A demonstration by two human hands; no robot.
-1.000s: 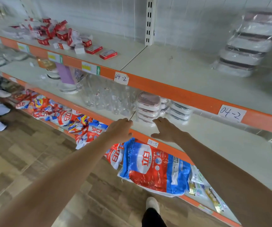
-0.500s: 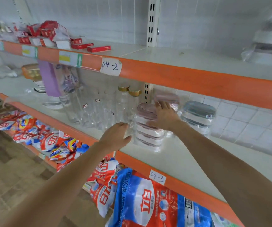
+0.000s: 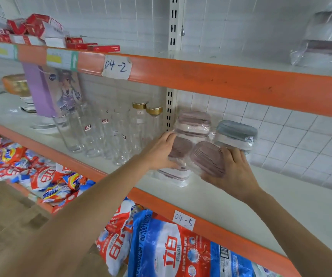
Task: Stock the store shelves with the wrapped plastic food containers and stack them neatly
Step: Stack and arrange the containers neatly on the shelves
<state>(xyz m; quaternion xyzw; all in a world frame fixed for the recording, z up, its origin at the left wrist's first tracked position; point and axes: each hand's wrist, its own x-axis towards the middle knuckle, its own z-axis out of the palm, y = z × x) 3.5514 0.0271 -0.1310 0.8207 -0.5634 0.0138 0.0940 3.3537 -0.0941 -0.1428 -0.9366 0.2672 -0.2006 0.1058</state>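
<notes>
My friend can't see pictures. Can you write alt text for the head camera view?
Two hands grip wrapped pink-lidded containers on a middle store shelf: left hand, right hand. Drinking glasses stand left.

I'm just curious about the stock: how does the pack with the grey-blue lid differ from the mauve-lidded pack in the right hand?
The grey-blue-lidded pack sits level on the middle shelf, near the tiled back wall; the mauve-lidded pack is tilted, lid facing the camera.

No hand grips the grey-blue-lidded pack; the mauve-lidded pack is held by the right hand, nearer the shelf's front.

Lid colours differ: grey-blue against mauve.

Both are rounded rectangular plastic containers in clear wrap.
</notes>
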